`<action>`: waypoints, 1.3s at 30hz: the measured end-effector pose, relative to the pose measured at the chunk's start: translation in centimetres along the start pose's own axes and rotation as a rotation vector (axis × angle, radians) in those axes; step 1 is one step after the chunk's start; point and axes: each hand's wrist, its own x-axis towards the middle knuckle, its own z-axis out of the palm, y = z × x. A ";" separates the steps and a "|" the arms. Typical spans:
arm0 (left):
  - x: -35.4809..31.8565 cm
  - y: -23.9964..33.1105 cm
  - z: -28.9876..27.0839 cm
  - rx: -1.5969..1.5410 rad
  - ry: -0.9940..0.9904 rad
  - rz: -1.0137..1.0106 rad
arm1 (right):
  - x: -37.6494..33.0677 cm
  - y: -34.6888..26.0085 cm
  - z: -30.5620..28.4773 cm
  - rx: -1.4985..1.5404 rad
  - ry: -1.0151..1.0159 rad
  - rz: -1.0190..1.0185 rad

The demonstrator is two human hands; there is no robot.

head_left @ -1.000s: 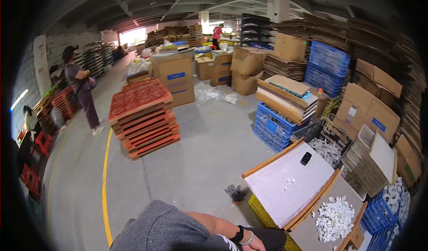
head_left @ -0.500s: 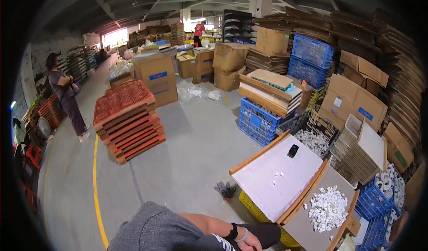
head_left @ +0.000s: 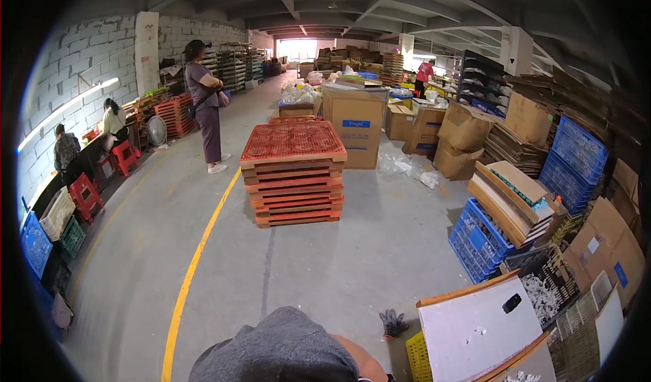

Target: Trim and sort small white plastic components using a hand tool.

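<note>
Neither of my hands shows. At the bottom edge is a grey sleeve [head_left: 285, 348], with a bare stretch of forearm [head_left: 361, 359] that looks like my left one; its hand is cut off below. Close to that arm, a dark grey glove [head_left: 392, 323] lies on the floor. Right of the glove is a white wood-edged board [head_left: 478, 328] above a yellow crate [head_left: 419, 356]. A small black object [head_left: 511, 303] and a few white bits rest on the board. Small white pieces [head_left: 522, 376] lie on another board at the lower edge, mostly out of frame.
A stack of red pallets [head_left: 293, 172] stands ahead, before a large carton [head_left: 354, 128]. Blue crates [head_left: 478, 239] and cardboard stacks line the right. A standing person [head_left: 205, 104] is left of a yellow floor line [head_left: 198, 260]. Others sit beside red stools [head_left: 85, 195].
My view has swung left and up, so everything sits further right or lower in the picture. The left hand, with its wristband and bracelet, has left the frame; the white pile is nearly out.
</note>
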 end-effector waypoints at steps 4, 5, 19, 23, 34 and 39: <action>0.2 0.2 0.3 -0.052 -0.270 -0.098 | 1.6 3.9 -1.3 0.986 0.225 0.744; 0.2 0.3 0.4 -0.067 -0.336 -0.126 | 0.9 2.5 -1.0 0.988 0.228 0.746; -2.7 1.1 1.6 0.032 0.003 -0.040 | 7.9 25.3 -1.2 0.913 -0.729 -0.949; -3.7 2.0 1.8 0.084 0.146 0.014 | 0.6 -0.6 0.4 0.363 0.079 0.055; -3.5 1.4 3.7 0.158 0.419 -0.041 | -1.6 2.1 0.5 0.135 -0.031 -0.011; -0.6 1.2 3.7 0.249 0.431 -0.144 | -1.0 11.3 -1.0 0.965 0.093 0.586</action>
